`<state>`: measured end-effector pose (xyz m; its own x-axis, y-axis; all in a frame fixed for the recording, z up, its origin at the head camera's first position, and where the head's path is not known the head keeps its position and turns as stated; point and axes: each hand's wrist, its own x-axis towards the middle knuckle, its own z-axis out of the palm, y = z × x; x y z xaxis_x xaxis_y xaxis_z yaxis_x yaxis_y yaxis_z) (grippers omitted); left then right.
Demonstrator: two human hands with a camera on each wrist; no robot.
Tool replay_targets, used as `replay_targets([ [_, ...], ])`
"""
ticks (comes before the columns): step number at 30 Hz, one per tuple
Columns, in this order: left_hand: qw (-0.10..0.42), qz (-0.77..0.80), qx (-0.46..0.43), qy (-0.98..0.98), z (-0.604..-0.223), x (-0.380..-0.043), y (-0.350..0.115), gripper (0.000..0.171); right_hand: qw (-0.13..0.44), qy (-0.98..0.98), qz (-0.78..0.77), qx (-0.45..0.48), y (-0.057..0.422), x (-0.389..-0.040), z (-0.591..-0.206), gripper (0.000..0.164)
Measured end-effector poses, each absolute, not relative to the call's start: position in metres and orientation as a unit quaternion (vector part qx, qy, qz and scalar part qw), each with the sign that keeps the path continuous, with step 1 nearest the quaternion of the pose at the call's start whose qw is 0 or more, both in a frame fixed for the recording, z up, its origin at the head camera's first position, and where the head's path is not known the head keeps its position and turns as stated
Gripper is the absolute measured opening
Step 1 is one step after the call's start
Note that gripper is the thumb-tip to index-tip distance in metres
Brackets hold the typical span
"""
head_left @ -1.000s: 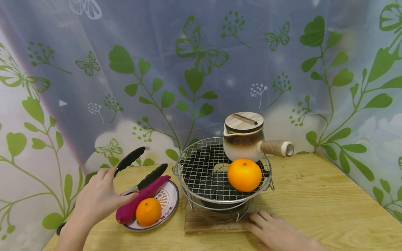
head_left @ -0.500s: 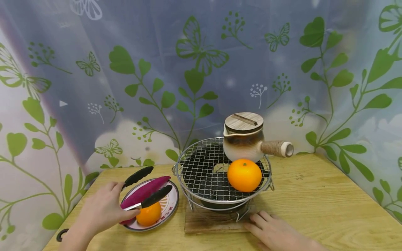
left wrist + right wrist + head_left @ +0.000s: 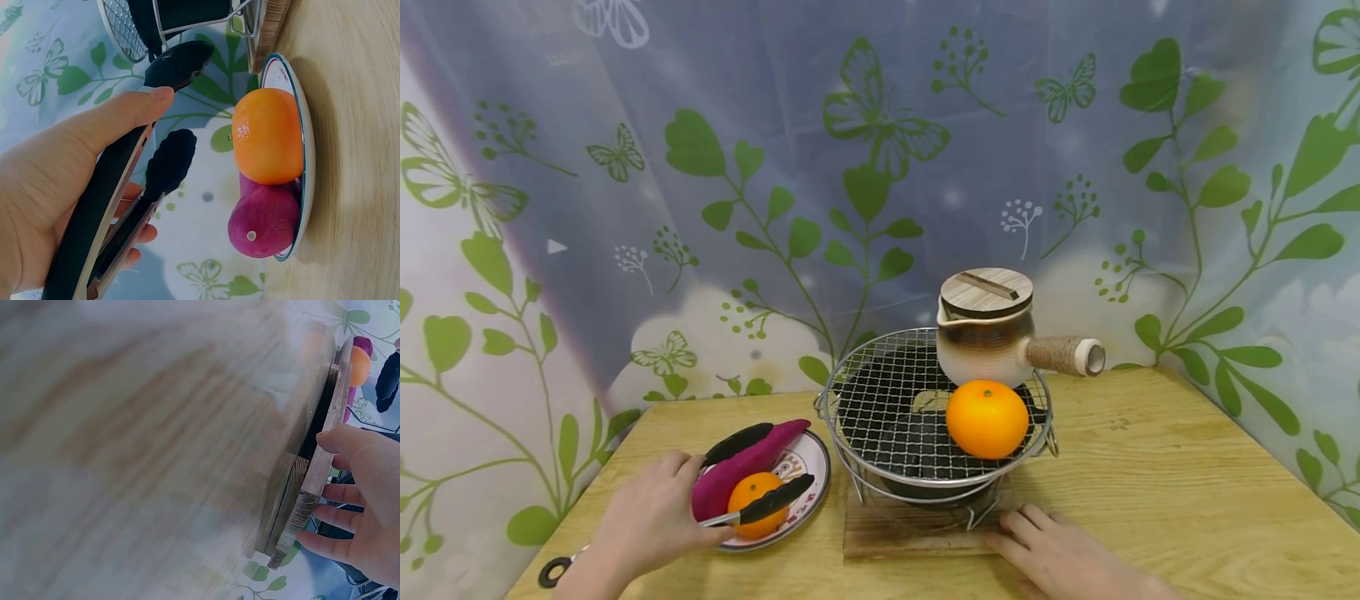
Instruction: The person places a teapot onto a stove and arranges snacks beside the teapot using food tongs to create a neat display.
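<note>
Left hand (image 3: pixel 651 512) grips spread tongs (image 3: pixel 775 498) above the plate (image 3: pixel 814 468); an off-centre squeeze could roll its orange (image 3: pixel 749 490) (a round thing) away. Right hand (image 3: pixel 1060 548) touches the board (image 3: pixel 910 535).

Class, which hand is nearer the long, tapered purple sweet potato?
Left hand, close beside the sweet potato; the right hand touches the rectangular brown wooden board, farther right.

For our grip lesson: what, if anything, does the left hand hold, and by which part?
The left hand holds tongs by their arms, near the tips.
</note>
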<state>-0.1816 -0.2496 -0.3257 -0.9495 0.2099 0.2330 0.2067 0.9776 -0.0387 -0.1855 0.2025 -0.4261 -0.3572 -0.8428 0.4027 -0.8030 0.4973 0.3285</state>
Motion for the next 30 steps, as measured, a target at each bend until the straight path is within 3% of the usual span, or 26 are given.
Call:
replay_targets([
  [6, 0.088, 0.009, -0.103, -0.991, -0.326, -0.18, -0.251, 0.102, 0.262, -0.824, -0.037, 0.502, 0.202, -0.184, -0.426, 0.057],
  [30, 0.062, 0.043, -0.1, -0.992, -0.336, -0.181, -0.255, 0.094, 0.285, -0.822, -0.041, 0.49, 0.2, -0.184, -0.425, 0.053],
])
